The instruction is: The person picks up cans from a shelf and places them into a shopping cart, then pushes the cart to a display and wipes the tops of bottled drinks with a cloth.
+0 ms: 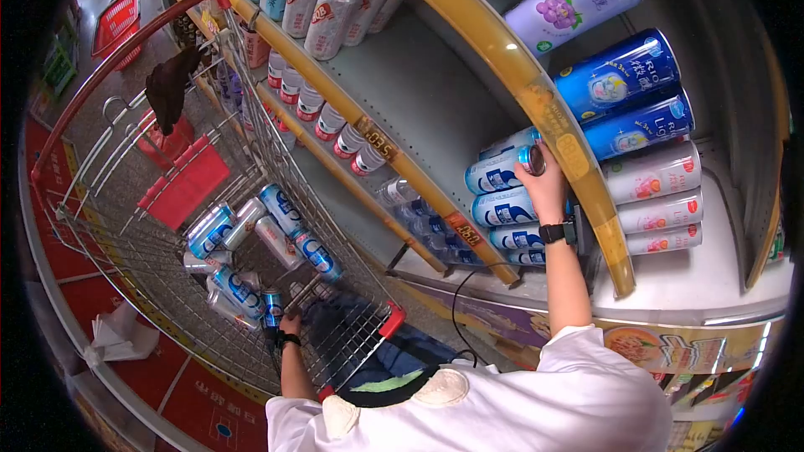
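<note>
On the right, my right hand (544, 177) is closed around a can (531, 159) on the shelf, its end facing the camera. Blue and white cans (496, 177) lie or stand in a row beside and below that hand. Lower left, my left hand (291, 323) is at the near end of the shopping cart (351, 350), next to a small blue can (272, 308); its fingers are small and dark, and their grip is unclear. Several blue and silver cans (318, 255) lie loose in the cart.
Yellow-edged shelves (578, 155) curve across the right, with large RIO cans (618, 75) on the upper one. Silver cans (335, 17) stand at the top. A red basket (117, 23) is on the floor at the back left. A black cable (455, 305) hangs near my body.
</note>
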{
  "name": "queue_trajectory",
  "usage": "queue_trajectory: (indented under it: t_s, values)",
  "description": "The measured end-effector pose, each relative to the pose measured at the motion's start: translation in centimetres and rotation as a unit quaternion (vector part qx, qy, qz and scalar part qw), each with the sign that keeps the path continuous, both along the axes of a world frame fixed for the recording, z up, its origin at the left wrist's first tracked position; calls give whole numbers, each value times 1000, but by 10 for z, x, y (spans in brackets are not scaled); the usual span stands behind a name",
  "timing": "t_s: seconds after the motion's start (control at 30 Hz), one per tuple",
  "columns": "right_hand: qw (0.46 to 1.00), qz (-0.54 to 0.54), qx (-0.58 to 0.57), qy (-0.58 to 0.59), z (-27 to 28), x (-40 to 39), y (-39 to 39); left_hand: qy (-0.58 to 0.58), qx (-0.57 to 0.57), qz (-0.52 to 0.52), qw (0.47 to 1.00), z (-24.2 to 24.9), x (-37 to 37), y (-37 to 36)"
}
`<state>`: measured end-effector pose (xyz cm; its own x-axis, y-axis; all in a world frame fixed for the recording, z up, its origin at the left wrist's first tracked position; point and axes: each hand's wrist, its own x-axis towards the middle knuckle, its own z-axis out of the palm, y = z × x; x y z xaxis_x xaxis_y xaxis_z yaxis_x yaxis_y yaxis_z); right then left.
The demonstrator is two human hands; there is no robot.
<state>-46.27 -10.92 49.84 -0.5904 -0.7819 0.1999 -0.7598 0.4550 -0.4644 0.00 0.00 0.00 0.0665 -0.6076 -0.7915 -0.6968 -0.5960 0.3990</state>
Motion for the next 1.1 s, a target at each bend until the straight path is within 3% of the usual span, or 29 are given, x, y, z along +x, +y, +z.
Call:
queue_trajectory:
  t_s: [0.07,0.17,0.77,0.87,1.1]
  values:
    - [990,2,40,133,6,9,0,0,-19,19,1000,4,-4,3]
    - [981,-24,57,182,8,12,0,11,-14,38,999,13,-14,-2]
    - [962,-24,155,226,4,6,-11,56,-30,80,995,21,-9,1]
    - [973,2,119,199,5,7,-15,41,-41,47,997,11,-11,2]
    - [970,17,119,209,11,24,-36,24,-55,75,995,-5,-10,8]
